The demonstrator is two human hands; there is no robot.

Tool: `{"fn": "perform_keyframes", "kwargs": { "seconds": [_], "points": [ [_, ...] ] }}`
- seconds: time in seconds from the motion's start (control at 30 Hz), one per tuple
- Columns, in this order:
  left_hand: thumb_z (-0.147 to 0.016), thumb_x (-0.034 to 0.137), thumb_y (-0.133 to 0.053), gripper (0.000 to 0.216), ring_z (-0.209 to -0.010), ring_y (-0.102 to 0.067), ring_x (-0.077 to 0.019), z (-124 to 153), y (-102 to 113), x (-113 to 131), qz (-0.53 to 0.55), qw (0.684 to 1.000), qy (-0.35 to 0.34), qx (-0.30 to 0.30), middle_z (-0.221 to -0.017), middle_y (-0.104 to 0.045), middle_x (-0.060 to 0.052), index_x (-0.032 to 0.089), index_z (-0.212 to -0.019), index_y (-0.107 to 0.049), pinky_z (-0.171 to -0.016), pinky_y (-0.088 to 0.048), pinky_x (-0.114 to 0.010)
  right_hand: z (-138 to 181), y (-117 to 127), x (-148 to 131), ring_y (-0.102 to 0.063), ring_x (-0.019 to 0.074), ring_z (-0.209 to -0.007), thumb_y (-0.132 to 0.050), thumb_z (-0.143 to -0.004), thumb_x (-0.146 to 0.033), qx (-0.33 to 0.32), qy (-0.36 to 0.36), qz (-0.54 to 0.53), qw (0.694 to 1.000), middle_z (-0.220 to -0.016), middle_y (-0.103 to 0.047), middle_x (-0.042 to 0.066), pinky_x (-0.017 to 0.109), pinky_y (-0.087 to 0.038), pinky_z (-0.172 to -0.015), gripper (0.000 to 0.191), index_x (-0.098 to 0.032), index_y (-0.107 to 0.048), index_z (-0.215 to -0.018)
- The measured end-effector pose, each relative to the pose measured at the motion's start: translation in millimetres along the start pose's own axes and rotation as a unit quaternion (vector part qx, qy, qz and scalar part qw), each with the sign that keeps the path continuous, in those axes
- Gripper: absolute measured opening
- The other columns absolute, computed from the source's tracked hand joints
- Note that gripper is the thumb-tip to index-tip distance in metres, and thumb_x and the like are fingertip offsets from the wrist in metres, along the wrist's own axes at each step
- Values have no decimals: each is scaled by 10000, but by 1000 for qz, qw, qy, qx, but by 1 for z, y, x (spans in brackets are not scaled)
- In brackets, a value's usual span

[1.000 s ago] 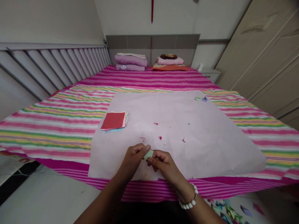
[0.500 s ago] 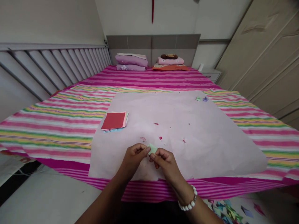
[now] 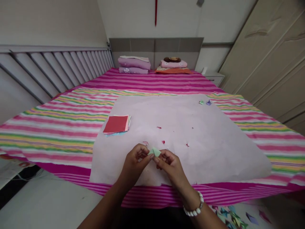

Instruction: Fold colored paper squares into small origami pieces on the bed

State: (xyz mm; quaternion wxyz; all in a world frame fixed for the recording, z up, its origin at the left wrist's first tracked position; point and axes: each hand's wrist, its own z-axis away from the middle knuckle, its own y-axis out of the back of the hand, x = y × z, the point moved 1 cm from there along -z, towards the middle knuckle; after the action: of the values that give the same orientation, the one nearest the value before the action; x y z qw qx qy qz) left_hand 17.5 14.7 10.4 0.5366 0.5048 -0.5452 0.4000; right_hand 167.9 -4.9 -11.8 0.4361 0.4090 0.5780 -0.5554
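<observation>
A small folded piece of light green paper [image 3: 156,151] is pinched between both hands, above the near part of a large pale sheet [image 3: 214,149]. My left hand [image 3: 137,159] grips its left side between thumb and fingers. On the right side, my right hand [image 3: 169,162] pinches it the same way, a white beaded bracelet on that wrist. The paper shows a peaked shape with a dark crease line near its middle. To the left lies a stack of square coloured papers [image 3: 116,124], red on top.
A green folded paper piece [image 3: 201,102] and a purple one [image 3: 208,102] sit at the sheet's far right. Small red marks [image 3: 163,142] dot the sheet. Several folded paper pieces [image 3: 234,219] lie low at right. Folded bedding [image 3: 134,65] rests by the headboard [image 3: 178,47].
The green paper has gone from a compact, tilted shape to a wider peaked one with its fold line showing. Both hands still hold it, and the left has turned slightly. The view has shifted a little.
</observation>
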Motion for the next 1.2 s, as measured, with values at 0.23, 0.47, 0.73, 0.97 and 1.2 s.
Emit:
{"fn": "perform_keyframes", "kwargs": {
  "seconds": [0.23, 0.47, 0.73, 0.97, 1.2],
  "points": [
    [-767, 248, -684, 152, -684, -540, -105, 1, 0, 3, 20, 999, 11, -35, -714, -568, 31, 183, -811, -554, -647, -424, -227, -2, 8, -10, -555, 100, -598, -791, -683, -276, 7, 45, -10, 999, -642, -612, -27, 223, -456, -586, 204, -199, -696, -847],
    [-792, 257, -660, 122, -700, -596, -124, 0, -1, 6, 72, 992, 38, -99, -748, -626, 6, 180, -835, -576, -653, -446, -245, -2, 6, -10, -621, 125, -546, -786, -687, -296, -18, 5, -12, 1000, -588, -667, -12, 239, -492, -556, 203, -181, -669, -807],
    [-744, 228, -702, 136, -607, -563, -92, 1, -5, 8, 155, 981, 83, -78, -629, -607, 33, 164, -763, -584, -602, -432, -211, -2, 5, -6, -619, 108, -504, -769, -711, -239, -25, 3, -51, 998, -558, -688, -6, 211, -484, -541, 131, -176, -693, -798],
    [-709, 224, -713, 93, -608, -567, -102, 1, -6, -2, 184, 976, 105, -45, -605, -627, 23, 167, -700, -641, -611, -441, -220, -4, 3, -5, -601, 106, -490, -737, -704, -175, -30, 11, -90, 995, -568, -676, -10, 220, -479, -532, 52, -185, -721, -752],
    [-735, 265, -684, 110, -658, -603, -134, 4, -4, 3, 155, 981, 104, -47, -665, -666, -12, 155, -733, -688, -665, -472, -264, -4, 5, -4, -588, 117, -516, -679, -709, -134, -28, 23, -85, 996, -602, -654, -20, 250, -470, -562, 80, -203, -705, -738]
  ]
}}
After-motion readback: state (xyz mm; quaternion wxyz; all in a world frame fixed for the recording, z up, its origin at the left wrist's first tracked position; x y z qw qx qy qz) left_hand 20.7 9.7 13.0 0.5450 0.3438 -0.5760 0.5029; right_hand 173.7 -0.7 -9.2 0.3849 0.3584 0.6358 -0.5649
